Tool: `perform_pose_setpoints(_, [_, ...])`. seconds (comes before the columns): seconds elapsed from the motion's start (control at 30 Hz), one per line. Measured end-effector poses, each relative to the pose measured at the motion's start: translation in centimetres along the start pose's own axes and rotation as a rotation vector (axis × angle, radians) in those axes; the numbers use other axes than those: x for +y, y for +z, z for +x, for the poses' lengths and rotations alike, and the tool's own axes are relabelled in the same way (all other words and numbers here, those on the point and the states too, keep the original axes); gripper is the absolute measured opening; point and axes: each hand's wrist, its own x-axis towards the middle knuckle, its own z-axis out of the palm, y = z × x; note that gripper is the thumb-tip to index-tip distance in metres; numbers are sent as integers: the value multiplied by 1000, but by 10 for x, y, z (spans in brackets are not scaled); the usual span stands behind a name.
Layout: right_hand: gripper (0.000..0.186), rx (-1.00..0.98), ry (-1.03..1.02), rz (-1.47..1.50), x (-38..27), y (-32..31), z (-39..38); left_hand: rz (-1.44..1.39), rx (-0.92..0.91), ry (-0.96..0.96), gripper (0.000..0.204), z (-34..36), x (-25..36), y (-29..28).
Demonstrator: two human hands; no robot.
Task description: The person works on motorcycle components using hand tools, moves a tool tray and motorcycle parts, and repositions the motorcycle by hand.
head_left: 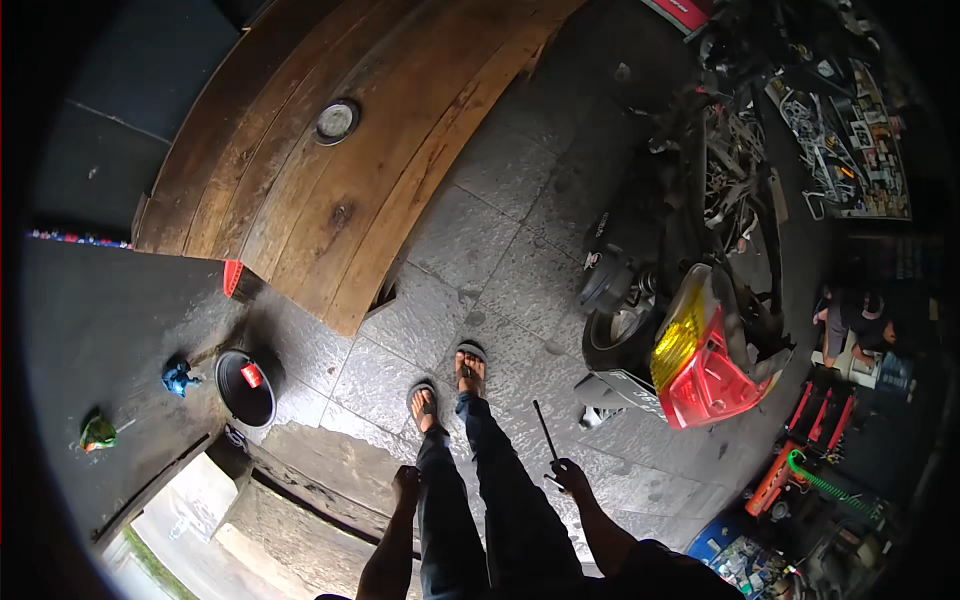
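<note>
My right hand (570, 478) hangs beside my right leg, closed around a long thin dark tool (545, 430). Its straight shaft points away from me, and a short crosspiece seems to stick out at the fingers. On the other side, my left hand (406, 483) hangs by my left thigh with its fingers curled in and nothing seen in it; it is dark there. Ahead to the right stands a motorcycle with its bodywork partly off, its red and yellow tail light (700, 365) towards me. Neither hand touches it.
A wooden table (400, 190) with a round metal lid or dish (337, 121) stands ahead left. A black tub (245, 388) holding a red can sits near the left wall. To the right are a red jack-like machine (775, 480), a green coiled hose (835, 482) and a crouching person (858, 318).
</note>
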Motion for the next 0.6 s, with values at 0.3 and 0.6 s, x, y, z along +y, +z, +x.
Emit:
perform_pose_setpoints(0.3, [35,128,67,-71,10,57,-63,493,-85,227,23,53,34,-53])
perform_pose_setpoints(0.6, [22,136,-319,217,-127,124,-108,80,-397,175,23,50,154,-83])
